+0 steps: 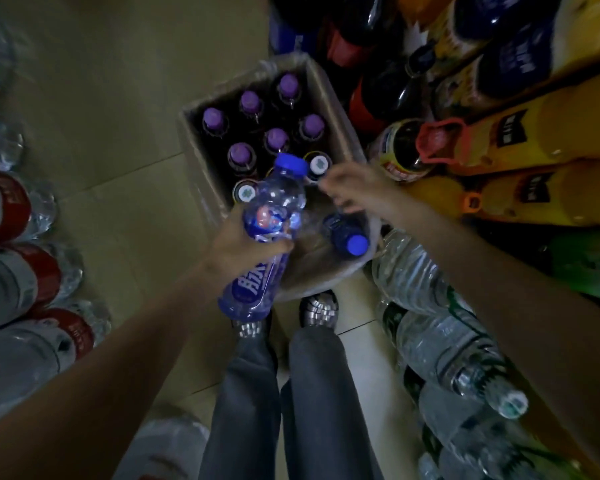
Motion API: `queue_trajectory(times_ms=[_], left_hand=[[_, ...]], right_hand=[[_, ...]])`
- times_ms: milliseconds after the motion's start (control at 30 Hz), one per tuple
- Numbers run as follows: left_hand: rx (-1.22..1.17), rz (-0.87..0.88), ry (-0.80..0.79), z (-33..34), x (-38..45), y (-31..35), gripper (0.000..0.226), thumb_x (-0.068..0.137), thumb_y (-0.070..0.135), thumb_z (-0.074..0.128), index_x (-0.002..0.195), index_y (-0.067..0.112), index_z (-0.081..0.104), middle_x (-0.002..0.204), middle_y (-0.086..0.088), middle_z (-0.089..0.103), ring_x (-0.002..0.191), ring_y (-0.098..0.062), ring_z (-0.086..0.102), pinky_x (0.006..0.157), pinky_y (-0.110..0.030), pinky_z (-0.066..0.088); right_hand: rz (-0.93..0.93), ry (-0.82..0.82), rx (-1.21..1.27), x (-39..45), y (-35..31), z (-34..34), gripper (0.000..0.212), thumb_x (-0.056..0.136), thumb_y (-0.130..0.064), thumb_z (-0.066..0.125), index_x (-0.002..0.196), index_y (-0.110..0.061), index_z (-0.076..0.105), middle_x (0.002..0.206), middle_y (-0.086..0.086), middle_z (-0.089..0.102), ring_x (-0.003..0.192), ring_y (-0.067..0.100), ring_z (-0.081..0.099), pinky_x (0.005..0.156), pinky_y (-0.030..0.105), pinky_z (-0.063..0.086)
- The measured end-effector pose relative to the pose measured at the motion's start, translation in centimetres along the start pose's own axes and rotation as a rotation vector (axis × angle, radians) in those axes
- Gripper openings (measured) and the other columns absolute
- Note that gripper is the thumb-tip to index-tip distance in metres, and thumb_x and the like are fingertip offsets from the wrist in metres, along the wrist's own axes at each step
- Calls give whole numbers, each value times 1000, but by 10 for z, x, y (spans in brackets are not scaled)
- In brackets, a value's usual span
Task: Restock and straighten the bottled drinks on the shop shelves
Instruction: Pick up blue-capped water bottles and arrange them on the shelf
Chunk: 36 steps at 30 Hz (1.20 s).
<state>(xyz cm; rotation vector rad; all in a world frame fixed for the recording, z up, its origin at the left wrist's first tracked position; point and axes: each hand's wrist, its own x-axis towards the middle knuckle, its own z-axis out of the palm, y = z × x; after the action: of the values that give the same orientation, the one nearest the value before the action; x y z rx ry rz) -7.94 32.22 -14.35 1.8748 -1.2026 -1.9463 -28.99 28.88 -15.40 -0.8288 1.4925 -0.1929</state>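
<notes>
Bottled drinks, stock in hand: we list largest first. Shelf stock [520, 140], right of frame, orange and dark bottles lying close-packed; clear water bottles [440, 327] below them, lower right. Red-labelled packs [11, 237] line the left edge. Carton [329, 95], centre, on the floor, crowding the right-hand stock; purple caps [250, 100] upright in its upper half, one blue-capped bottle [345, 235] loose in its lower corner. Held bottle [267, 223], clear with blue label, above the carton's near edge. Left hand [243, 244]: grip wrapped round its middle. Right hand [352, 188]: reaching into the carton; we cannot tell its grip. We advise lifting straight up past the carton wall, then turning toward the shelf. Open floor [101, 116] lies upper left.
</notes>
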Motion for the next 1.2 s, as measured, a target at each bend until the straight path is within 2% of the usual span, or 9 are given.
queue_trajectory(times_ms=[100,167,300,467,600,733,900,1033,1200], left_hand=[[-99,-133,140,-9,-6,-29,45,67,11,80,107,9,60,96,-13,66,82,-25,65,80,-39,52],[-122,-166,153,-16,-15,-44,43,59,20,83,97,14,63,96,-15,67,83,-32,65,80,-42,53],[-15,-186,144,-29,-35,-62,31,67,21,80,92,16,63,90,-14,68,78,-31,66,76,-44,54],[38,-201,170,-28,-69,-30,81,44,48,82,110,9,56,96,-10,69,82,-26,69,76,-44,57],[31,-40,193,-23,-121,42,24,69,9,80,85,12,64,74,-1,70,63,-6,66,62,-24,54],[12,115,170,-21,-186,125,24,73,2,73,80,22,60,69,7,67,54,1,62,55,-17,52],[-6,260,135,-14,-268,200,29,67,6,79,86,14,59,72,2,66,52,2,61,48,-11,47],[31,360,139,-1,-339,230,78,40,37,81,105,4,55,94,-9,67,76,-18,65,63,-25,49],[102,569,89,33,-440,275,82,40,34,86,109,5,52,100,-11,66,87,-26,64,82,-38,52]], right_hand=[[82,-21,-1130,18,67,27,46,87,-45,57,117,-11,50,117,14,56,112,31,49,88,34,35],[71,8,-1412,29,98,44,42,94,-30,49,131,-11,41,124,15,54,121,35,42,96,36,32],[144,84,-1337,34,94,45,35,89,-24,52,121,-13,45,116,11,60,120,32,43,92,32,32],[-126,45,-1364,-19,32,25,64,80,-41,65,130,-13,36,117,15,58,121,33,41,90,38,36],[-251,65,-1241,-111,-55,-4,60,76,-37,69,122,-7,45,115,20,55,108,36,52,77,35,44],[-421,163,-1259,-214,-135,-20,66,77,-34,69,130,-6,40,115,21,50,105,35,50,69,31,33],[-649,348,-1254,-340,-181,-34,56,74,-37,69,114,-7,44,99,12,58,109,29,40,74,34,31],[-667,535,-1029,-445,-167,-38,46,68,-38,71,96,-11,48,81,3,48,96,24,42,67,32,30],[-645,839,-486,-592,-124,-27,36,65,-30,80,88,-14,58,84,5,58,85,20,52,61,23,31]])
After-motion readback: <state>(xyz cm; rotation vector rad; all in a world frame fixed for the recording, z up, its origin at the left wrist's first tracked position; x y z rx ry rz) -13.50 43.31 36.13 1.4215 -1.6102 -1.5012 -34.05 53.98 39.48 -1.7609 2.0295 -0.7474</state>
